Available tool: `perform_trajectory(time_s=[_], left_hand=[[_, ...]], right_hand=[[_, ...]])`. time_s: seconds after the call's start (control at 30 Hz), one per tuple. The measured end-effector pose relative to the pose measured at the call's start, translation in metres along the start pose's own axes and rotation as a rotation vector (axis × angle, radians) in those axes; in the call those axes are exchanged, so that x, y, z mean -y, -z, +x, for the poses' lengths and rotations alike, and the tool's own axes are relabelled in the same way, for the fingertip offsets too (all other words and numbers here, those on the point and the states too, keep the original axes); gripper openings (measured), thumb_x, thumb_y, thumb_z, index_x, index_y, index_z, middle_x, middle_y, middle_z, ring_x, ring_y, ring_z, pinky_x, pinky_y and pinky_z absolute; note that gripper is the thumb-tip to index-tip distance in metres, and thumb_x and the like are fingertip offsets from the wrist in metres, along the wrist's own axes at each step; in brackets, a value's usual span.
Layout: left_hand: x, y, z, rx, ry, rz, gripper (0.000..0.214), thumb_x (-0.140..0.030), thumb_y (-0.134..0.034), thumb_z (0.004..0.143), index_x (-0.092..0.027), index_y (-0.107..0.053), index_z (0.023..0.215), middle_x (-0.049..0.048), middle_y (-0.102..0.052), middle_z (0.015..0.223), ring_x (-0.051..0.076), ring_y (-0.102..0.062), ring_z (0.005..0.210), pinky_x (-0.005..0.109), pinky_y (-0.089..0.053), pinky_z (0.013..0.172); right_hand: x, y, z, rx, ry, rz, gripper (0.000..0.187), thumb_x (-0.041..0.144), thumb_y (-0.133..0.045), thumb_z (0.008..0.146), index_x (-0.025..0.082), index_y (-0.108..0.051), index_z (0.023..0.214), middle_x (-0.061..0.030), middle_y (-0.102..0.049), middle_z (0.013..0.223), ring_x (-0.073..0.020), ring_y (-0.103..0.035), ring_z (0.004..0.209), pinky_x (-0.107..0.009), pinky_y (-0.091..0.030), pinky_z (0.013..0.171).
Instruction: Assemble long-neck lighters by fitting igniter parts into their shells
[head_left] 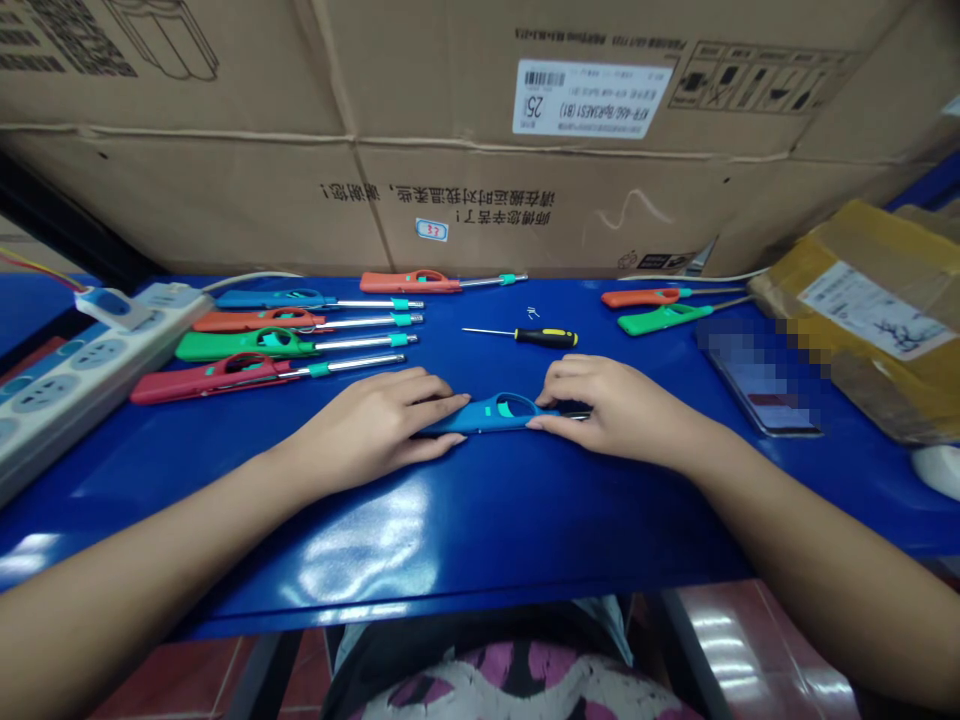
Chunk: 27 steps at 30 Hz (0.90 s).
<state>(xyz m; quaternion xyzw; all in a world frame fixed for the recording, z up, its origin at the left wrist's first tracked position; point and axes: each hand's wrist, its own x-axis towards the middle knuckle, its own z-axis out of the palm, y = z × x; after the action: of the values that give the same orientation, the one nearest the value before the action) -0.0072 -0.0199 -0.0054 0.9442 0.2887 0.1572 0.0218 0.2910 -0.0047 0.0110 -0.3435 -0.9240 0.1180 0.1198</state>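
A blue long-necked lighter (487, 415) lies sideways on the blue table in front of me, pinched at both ends. My left hand (382, 425) grips its handle end between thumb and fingers. Around the neck end, my right hand (600, 405) has its thumb and fingers closed, hiding most of the metal tube. Just beyond is a screwdriver (544, 337) with a black and yellow handle. A few tiny screws (532, 312) lie behind it.
On the left lie several lighters, among them a red one (214, 378) and a green one (240, 345), beside a white power strip (82, 370). Two more, orange (641, 298) and green (660, 318), rest at right near a phone (757, 385) and a taped package (855, 310). A large carton (450, 100) stands behind.
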Motion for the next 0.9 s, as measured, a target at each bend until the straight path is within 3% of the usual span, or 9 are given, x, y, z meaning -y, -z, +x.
perform_trajectory(time_s=[0.27,0.9], left_hand=[[-0.0062,-0.001,-0.0004,0.016,0.067,0.009,0.036,-0.035,-0.053,0.1,-0.019,-0.066,0.129,0.0107,-0.07,0.113,0.023,-0.066,0.099,0.036,-0.057,0.087],[-0.0082,0.003,0.0006,-0.03,0.088,-0.114,0.032,-0.036,-0.058,0.097,-0.021,-0.07,0.122,0.008,-0.071,0.107,0.021,-0.068,0.094,0.034,-0.057,0.084]], right_hand=[[0.0073,0.0005,-0.0017,-0.013,0.072,-0.228,0.028,0.04,-0.061,0.096,0.017,-0.073,0.084,-0.0062,-0.07,0.083,-0.0204,-0.063,0.082,-0.034,-0.04,0.075],[0.0073,0.0047,-0.0029,-0.018,0.138,-0.237,0.027,0.04,-0.061,0.096,0.018,-0.069,0.082,-0.0043,-0.069,0.08,-0.019,-0.06,0.079,-0.033,-0.038,0.074]])
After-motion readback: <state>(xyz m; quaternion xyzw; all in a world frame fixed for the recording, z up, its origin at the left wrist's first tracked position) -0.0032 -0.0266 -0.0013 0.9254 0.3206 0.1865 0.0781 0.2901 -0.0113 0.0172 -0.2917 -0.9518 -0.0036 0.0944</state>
